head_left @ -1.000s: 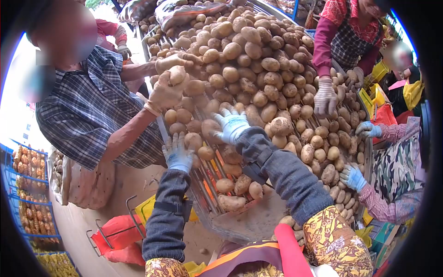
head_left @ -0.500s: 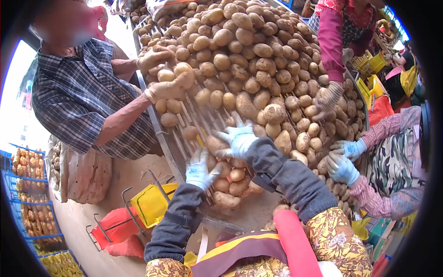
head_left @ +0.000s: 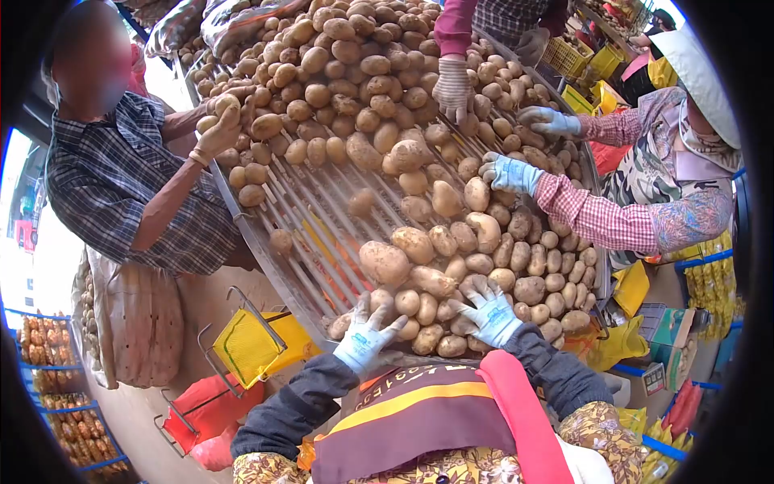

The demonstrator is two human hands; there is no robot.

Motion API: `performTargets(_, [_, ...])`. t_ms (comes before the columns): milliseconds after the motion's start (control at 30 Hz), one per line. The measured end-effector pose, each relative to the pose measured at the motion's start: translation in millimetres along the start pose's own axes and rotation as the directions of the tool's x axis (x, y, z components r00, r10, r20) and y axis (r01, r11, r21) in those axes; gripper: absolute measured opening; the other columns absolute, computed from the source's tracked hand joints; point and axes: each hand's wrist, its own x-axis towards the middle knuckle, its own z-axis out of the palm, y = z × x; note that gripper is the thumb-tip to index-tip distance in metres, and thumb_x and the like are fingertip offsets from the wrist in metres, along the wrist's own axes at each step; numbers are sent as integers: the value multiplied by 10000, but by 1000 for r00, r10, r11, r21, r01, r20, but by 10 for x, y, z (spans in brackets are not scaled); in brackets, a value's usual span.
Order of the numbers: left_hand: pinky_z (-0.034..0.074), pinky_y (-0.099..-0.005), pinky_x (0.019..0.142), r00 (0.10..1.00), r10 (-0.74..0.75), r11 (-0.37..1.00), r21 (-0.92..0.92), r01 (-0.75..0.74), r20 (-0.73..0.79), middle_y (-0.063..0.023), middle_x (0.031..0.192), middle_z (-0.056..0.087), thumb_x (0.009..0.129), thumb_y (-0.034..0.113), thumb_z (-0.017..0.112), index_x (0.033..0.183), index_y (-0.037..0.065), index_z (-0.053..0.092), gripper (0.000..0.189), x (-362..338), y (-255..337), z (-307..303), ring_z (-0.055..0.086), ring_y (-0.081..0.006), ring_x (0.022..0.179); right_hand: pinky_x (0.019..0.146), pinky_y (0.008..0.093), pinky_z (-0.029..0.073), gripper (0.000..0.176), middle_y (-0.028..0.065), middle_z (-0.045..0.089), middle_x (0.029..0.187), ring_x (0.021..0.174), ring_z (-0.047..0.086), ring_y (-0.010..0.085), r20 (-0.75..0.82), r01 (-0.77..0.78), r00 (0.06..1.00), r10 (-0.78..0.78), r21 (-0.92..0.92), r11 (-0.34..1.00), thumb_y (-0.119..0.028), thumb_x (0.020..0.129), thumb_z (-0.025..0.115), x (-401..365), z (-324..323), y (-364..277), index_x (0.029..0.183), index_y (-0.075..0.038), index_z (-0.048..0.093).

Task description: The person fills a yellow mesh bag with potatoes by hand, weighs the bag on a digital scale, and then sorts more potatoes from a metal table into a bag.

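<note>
Many potatoes point(head_left: 387, 262) lie on a slanted rack of metal bars point(head_left: 322, 194), heaped high at its far side. At the near edge my left hand point(head_left: 368, 337), in a pale blue and white glove, has its fingers spread against the nearest potatoes. My right hand point(head_left: 488, 313), gloved alike, rests with fingers apart on potatoes to the right. Neither hand is closed around a potato. Bare bars show between the near potatoes and the heap, with a few single potatoes on them.
A person in a checked shirt point(head_left: 129, 177) holds potatoes at the left. Gloved hands of two co-workers touch potatoes at the far side and right. Yellow point(head_left: 250, 347) and red bags point(head_left: 201, 411) hang on metal hooks at lower left. A sack point(head_left: 141, 323) stands behind them.
Both my hands have drawn back toward my body, the right one from farther up the rack. More bare bars show. The view has shifted, and the right co-worker's hands are farther up the rack.
</note>
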Motion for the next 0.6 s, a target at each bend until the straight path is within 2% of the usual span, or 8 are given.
performTargets(100, [193, -737, 1042, 998, 58, 997, 46, -59, 30, -204, 1496, 283, 714, 481, 743, 1393, 305, 469, 753, 269, 99, -154, 151, -585, 1359, 1074, 607, 242, 592, 76, 416, 1427, 1367, 316, 340, -73, -94, 992, 105, 140, 986, -380, 802, 648, -54, -45, 10, 1365, -277, 494])
performTargets(167, [134, -777, 1021, 964, 244, 904, 383, -189, -102, -132, 1511, 305, 720, 501, 707, 1360, 303, 487, 706, 486, 92, 55, 250, -432, 1394, 1009, 549, 358, 465, 96, 509, 1304, 1260, 439, 319, -219, -90, 967, 129, 180, 980, -319, 813, 660, 60, -150, 13, 1248, -178, 575])
performTargets(233, [138, -793, 992, 990, 127, 967, 217, -136, 55, -108, 1509, 325, 711, 538, 691, 1352, 292, 491, 715, 619, 182, 41, 283, -357, 1402, 937, 469, 439, 342, 111, 571, 1173, 1118, 540, 319, -451, -110, 854, 257, 327, 939, -239, 816, 681, 239, -243, 26, 1128, -113, 616])
performTargets(300, [139, -762, 1018, 991, 126, 966, 223, -133, 42, -97, 1503, 343, 711, 560, 679, 1362, 281, 484, 735, 718, 127, 105, 299, -331, 1401, 875, 426, 485, 305, 130, 604, 1097, 1011, 585, 334, -597, 35, 775, 207, 367, 929, -162, 817, 689, 619, -468, -40, 1097, -65, 617])
performTargets(433, [120, -700, 1086, 980, 102, 967, 216, -139, 171, -125, 1452, 395, 744, 474, 672, 1369, 243, 483, 693, 765, 140, 74, 307, -352, 1388, 954, 434, 455, 453, 245, 565, 1194, 1120, 545, 405, -375, 124, 926, 53, 432, 893, -178, 830, 661, 1564, -569, -374, 1236, -16, 544])
performTargets(467, [128, -670, 1104, 985, 125, 965, 217, -149, 120, -132, 1445, 405, 756, 441, 655, 1372, 233, 481, 673, 702, 123, 206, 313, -350, 1386, 1003, 446, 414, 538, 253, 510, 1278, 1186, 503, 402, -94, -51, 991, 98, 413, 909, -213, 847, 638, 1718, -765, -587, 1323, -21, 476])
performTargets(533, [188, -570, 1139, 981, 63, 952, 285, -115, 185, -141, 1416, 447, 806, 358, 589, 1372, 180, 479, 603, 582, 231, 357, 348, -350, 1363, 992, 471, 410, 593, 210, 414, 1409, 1273, 437, 382, -34, -146, 987, 155, 177, 973, -241, 831, 647, 2051, -478, -858, 1377, -106, 459])
performTargets(600, [252, -554, 1119, 966, 198, 980, 51, -192, -166, -132, 1257, 564, 784, 305, 620, 1211, 121, 596, 465, 431, 278, 433, 453, -322, 1276, 979, 476, 412, 608, 201, 407, 1416, 1277, 431, 379, -60, -177, 983, 176, -11, 984, -234, 827, 650, 2252, -316, -945, 1392, -125, 453])
